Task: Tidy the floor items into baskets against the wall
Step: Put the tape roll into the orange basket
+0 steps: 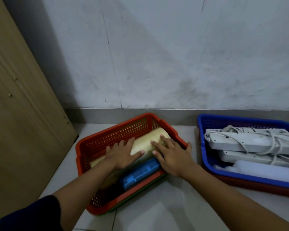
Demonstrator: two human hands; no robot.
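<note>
Red perforated plastic basket holds a cream cylindrical roll; left hand and right hand press it, fingers straight.

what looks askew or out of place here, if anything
The red basket sits turned at an angle to the wall, while the blue basket beside it lies closer to square. Both hands, left and right, rest flat on the cream roll inside it.

The blue basket and its white contents run off the right edge.
</note>
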